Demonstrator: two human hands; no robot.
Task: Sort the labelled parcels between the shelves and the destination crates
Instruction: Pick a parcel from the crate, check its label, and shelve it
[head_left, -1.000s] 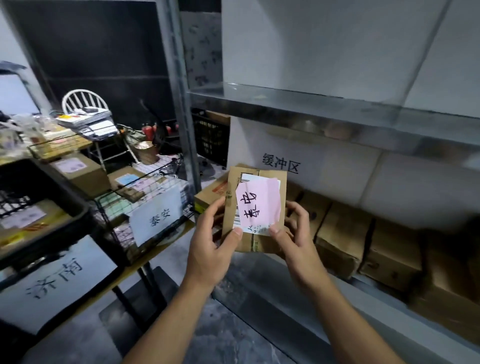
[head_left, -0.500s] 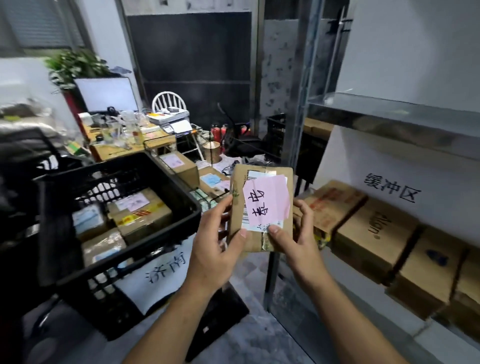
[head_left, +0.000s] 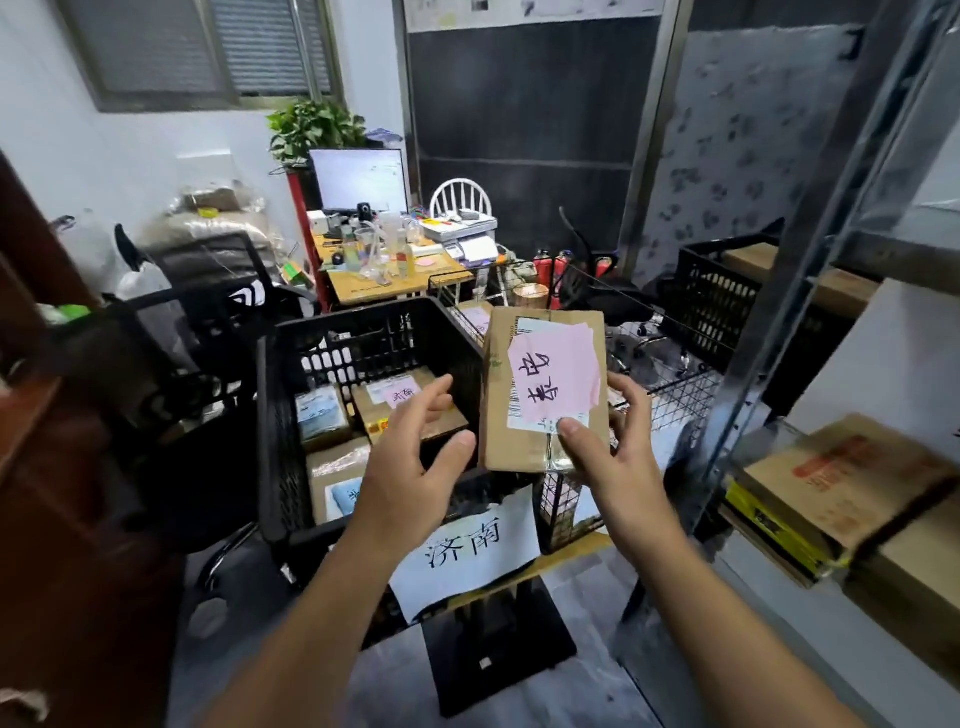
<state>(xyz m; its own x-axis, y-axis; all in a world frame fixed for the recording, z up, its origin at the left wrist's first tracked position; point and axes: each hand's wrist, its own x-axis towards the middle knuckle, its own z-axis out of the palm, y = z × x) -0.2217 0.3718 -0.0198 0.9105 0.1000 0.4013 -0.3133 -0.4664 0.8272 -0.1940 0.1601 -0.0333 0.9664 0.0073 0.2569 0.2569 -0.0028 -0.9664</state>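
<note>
**Storeroom aisle: one parcel held above the crates**

Metal shelving (head_left: 779, 364) stands at right. The right hand (head_left: 618, 467) pinches one brown cardboard parcel with a pink note (head_left: 543, 389) upright above the wire basket (head_left: 675, 395), thumb in front and fingers behind. The left hand (head_left: 410, 467) hovers just beside it, fingers spread, over the nearer of two black plastic crates (head_left: 363, 338)

A shuttered window (head_left: 208, 47) tops the white wall (head_left: 130, 156), above a cluttered wooden desk (head_left: 358, 292), monitor (head_left: 358, 179) and white chair (head_left: 460, 193).
</note>
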